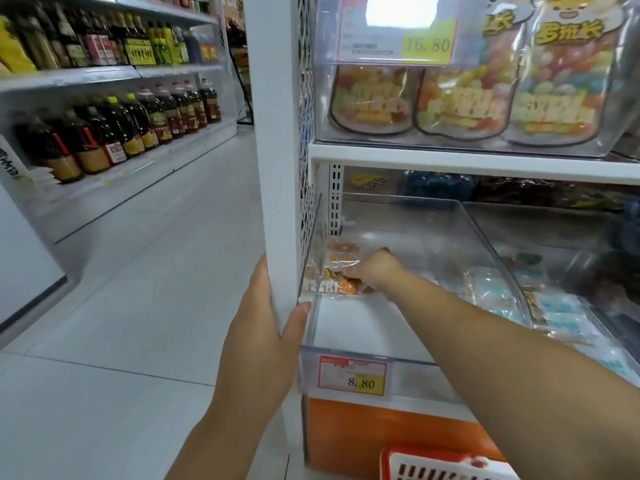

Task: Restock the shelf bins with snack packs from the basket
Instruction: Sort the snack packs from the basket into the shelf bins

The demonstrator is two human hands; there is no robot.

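Supermarket aisle from the head view: pale floor [156, 271], oil bottles [138, 126] off left. Left hand [263, 327] wraps the white shelf upright [273, 133], thumb across its front, bracing me. Right hand [372, 271] is deep in the clear bin [363, 327], fingers bent down onto a snack pack [341, 261], gripping it. That pack sits in the bin's back-left corner, just left of my knuckles, long axis running front to back along the left wall. Basket [443, 464] waits low, under my right forearm, so the right arm is nearer for the next pack, I reckon.
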